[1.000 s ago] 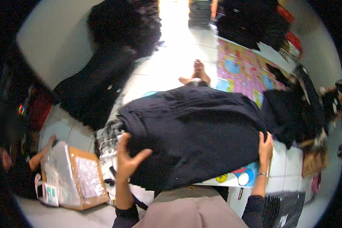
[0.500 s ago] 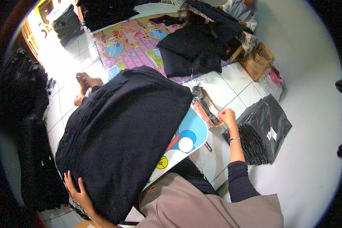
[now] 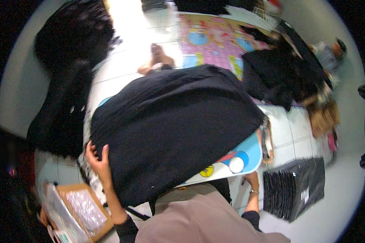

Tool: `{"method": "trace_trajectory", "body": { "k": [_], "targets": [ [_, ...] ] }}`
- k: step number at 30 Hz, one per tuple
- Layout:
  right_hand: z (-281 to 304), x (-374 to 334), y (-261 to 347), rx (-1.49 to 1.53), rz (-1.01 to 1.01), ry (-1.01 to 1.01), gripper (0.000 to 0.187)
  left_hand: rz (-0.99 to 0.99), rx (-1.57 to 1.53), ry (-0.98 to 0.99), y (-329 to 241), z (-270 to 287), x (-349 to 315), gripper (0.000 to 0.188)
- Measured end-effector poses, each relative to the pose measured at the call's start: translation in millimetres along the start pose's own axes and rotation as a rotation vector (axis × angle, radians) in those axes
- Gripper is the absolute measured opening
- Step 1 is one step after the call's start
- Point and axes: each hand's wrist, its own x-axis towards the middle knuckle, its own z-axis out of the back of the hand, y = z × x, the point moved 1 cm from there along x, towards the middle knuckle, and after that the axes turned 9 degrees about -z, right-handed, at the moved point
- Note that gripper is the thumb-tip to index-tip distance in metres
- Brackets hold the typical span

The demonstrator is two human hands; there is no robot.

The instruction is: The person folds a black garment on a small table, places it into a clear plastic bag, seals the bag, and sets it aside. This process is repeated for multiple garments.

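Observation:
A wide piece of black cloth [image 3: 178, 125] lies draped over a low table [image 3: 253, 152] with a colourful printed top. At the cloth's left edge is my left hand [image 3: 99, 165], its fingers spread and touching or very close to the fabric. My right hand [image 3: 251, 178] is low beside the table's near right corner, fingers curled. A small dark thing shows at its fingertips, too blurred to name. Part of that hand is hidden by the table edge.
Packed black goods [image 3: 294, 190] are stacked on the floor at right. A cardboard box [image 3: 95, 202] with clear plastic packets sits at lower left. Black piles [image 3: 69, 81] rise at left. Across the patterned mat [image 3: 211, 40], a person [image 3: 328, 56] sits by more black cloth.
The head view has swung left. My right hand has come down from the small open box at the table's right corner to the table's near edge. My left hand stays by the cloth's left edge.

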Motion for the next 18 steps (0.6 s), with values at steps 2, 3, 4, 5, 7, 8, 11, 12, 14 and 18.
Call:
{"method": "trace_trajectory", "body": {
  "k": [2, 3, 4, 5, 7, 8, 11, 12, 14, 18],
  "targets": [
    [31, -1, -3, -0.335, 0.097, -0.07, 0.03, -0.046, 0.003, -0.025, -9, 0, -12, 0.063],
    [61, 8, -5, -0.134, -0.251, 0.177, 0.024, -0.033, 0.023, -0.054, -15, -2, -18, 0.064],
    [85, 7, 2, -0.126, -0.391, -0.065, 0.024, -0.076, 0.053, -0.094, -21, -4, -25, 0.065],
    [113, 7, 16, -0.281, -0.208, -0.335, 0.025, -0.021, 0.027, -0.099, -29, -6, -34, 0.066],
    [167, 16, 59, -0.144, -0.151, -0.568, 0.031, -0.104, 0.042, -0.131, -47, -11, -48, 0.073],
    [188, 21, 88, 0.027, -0.113, -0.647, 0.035, -0.072, -0.009, -0.126, -56, -15, -55, 0.077],
    [208, 36, 200, 0.382, 0.172, -0.651, 0.034, -0.074, -0.017, -0.12, -81, -20, -71, 0.083],
    [203, 37, 241, 0.494, 0.178, -0.627, 0.034, -0.061, -0.058, -0.12, -87, -21, -75, 0.084],
    [171, 23, 330, 0.7, 0.65, -0.605, 0.031, 0.019, -0.136, -0.099, -89, -17, -78, 0.08],
    [113, -51, 457, 0.289, 1.07, -0.117, 0.011, 0.181, -0.371, -0.072, -64, 1, -62, 0.051]
  ]
}}
